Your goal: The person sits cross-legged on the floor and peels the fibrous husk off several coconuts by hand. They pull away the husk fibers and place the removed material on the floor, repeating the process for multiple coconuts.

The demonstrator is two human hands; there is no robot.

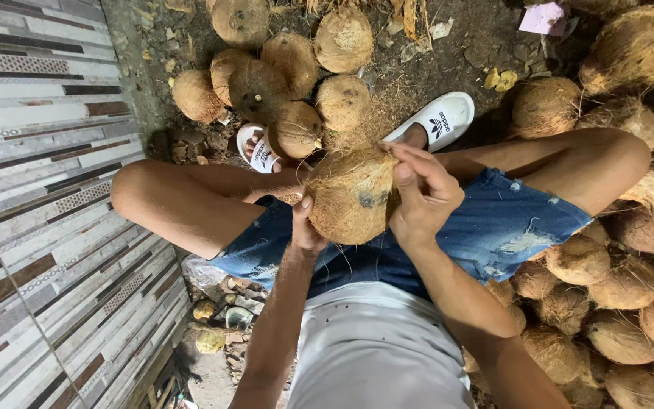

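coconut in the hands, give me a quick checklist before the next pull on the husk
1. Left hand supports the coconut from below: ok, thumb up against its lower side.
2. Right hand has a grip on the husk: ok, fingers curled over the upper right edge.
3. Coconut is held clear of the lap: ok, it sits above the denim shorts, between the knees.
4. Feet are clear of loose nuts: not ok, the pile of husked coconuts lies right against the left sandal.
5. How much husk is left on the far side: cannot tell, hidden.
6. Tool within reach: cannot tell, none in view.
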